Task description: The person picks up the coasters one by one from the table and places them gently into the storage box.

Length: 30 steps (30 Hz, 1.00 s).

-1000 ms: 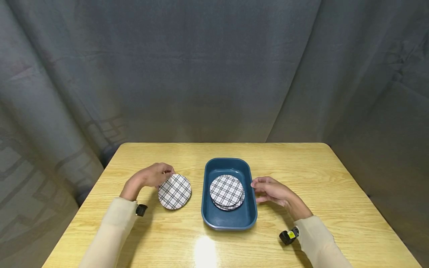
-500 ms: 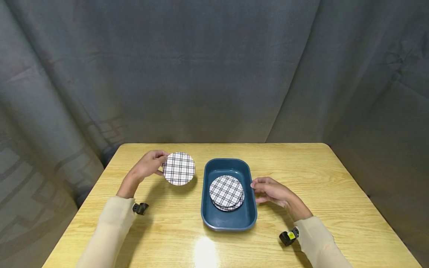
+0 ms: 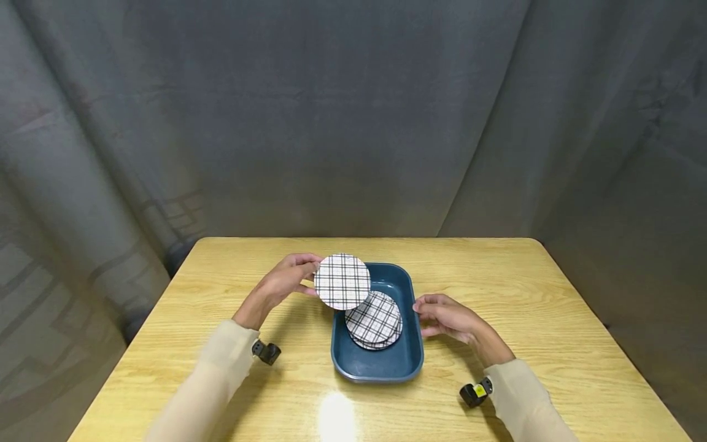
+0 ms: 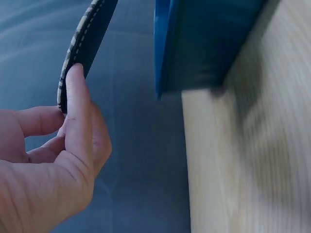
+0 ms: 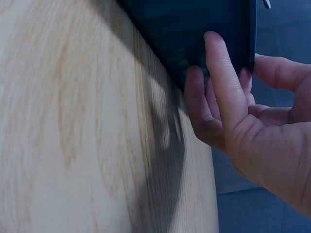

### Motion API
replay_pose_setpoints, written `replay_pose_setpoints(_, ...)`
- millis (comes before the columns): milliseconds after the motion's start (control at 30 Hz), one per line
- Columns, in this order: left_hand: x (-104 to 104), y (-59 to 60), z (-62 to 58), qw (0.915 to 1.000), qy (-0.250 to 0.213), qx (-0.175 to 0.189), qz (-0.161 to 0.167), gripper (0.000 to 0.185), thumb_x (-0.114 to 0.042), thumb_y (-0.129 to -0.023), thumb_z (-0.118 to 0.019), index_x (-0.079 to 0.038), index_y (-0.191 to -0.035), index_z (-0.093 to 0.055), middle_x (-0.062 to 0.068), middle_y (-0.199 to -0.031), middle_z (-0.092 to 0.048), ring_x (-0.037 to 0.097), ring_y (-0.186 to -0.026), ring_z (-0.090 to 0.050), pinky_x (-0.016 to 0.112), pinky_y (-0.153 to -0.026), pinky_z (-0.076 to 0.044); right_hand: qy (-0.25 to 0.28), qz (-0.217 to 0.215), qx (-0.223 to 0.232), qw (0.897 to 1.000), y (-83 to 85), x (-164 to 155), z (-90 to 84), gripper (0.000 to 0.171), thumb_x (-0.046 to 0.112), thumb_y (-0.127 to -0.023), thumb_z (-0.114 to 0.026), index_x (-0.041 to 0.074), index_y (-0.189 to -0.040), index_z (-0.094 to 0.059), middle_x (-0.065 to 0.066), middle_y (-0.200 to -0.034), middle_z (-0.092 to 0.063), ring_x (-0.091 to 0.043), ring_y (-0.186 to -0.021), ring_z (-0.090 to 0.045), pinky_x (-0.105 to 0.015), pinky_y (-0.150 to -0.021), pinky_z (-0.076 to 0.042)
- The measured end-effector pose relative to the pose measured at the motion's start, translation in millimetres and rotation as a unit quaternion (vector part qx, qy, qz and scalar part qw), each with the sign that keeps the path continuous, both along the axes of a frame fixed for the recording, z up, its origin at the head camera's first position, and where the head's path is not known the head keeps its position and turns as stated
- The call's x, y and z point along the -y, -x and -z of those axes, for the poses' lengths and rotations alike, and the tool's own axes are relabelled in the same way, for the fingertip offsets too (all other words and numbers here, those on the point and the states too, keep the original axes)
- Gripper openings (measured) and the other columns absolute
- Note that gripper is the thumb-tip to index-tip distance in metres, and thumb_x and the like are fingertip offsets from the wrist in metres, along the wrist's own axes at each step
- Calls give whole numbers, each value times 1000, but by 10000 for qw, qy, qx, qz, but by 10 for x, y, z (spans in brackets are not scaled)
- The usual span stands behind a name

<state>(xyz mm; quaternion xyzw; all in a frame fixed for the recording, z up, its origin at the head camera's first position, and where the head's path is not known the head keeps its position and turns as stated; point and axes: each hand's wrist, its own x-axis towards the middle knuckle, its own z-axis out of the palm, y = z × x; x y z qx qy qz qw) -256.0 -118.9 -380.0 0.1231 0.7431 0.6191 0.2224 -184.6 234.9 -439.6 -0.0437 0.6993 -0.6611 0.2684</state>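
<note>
A person's left hand (image 3: 284, 279) pinches a round, flat coaster of white cloth with dark plaid lines (image 3: 342, 281) by its edge, holding it in the air above the near-left rim of a dark blue rectangular plastic tray (image 3: 410, 356). The tray sits on a light wooden worktop (image 3: 552, 319) and holds a stack of matching plaid coasters (image 3: 375, 320). The right hand (image 3: 450, 314) rests against the tray's right outer wall, fingers (image 5: 221, 82) loosely straight, its grip released. Grey curtains (image 3: 353, 110) hang behind.
</note>
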Motion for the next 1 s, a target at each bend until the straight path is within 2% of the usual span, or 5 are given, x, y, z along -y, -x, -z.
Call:
replay_pose_setpoints(267,-339,-58,113,9991,-273,200,264,30,-9,-105,-44,9,-126,-57,14,-105,-63,20,-89,-64,34,-69,-63,74,-23,6,10000,5,-10,8,12,9,-101,-46,-1,-103,-52,-9,-101,-59,-20,-98,-64,-37,-83,-61)
replay_pose_setpoints(467,-482,-112,191,9988,-152,293,361,31,-7,-104,-46,10,-127,-56,14,-104,-63,20,-87,-63,33,-69,-63,6,13,19,10000,17,-7,3,14,9,-101,-45,-2,-103,-53,-12,-104,-59,-21,-100,-64,-38,-84,-61)
replay_pose_setpoints(633,-572,-143,200,9988,22,300,391,31,-8,-104,-47,9,-128,-56,16,-107,-63,21,-88,-63,33,-70,-63,-30,2,-13,10000,30,-2,6,14,10,-101,-46,-2,-103,-52,-13,-105,-59,-21,-101,-64,-38,-85,-61)
replay_pose_setpoints(800,-631,-159,211,9987,337,173,333,28,-7,-103,-49,8,-125,-58,14,-103,-60,22,-87,-61,34,-68,-63,-9,-8,-6,10000,36,0,10,14,11,-102,-46,-1,-101,-53,-13,-105,-60,-21,-101,-64,-39,-85,-61)
replay_pose_setpoints(1000,-637,-165,180,9956,810,-299,359,24,-4,-100,-52,7,-119,-60,13,-91,-60,20,-77,-63,36,-63,-63,11,-1,-2,10000,43,1,13,14,12,-101,-47,-2,-102,-53,-13,-104,-60,-21,-100,-64,-40,-85,-61)
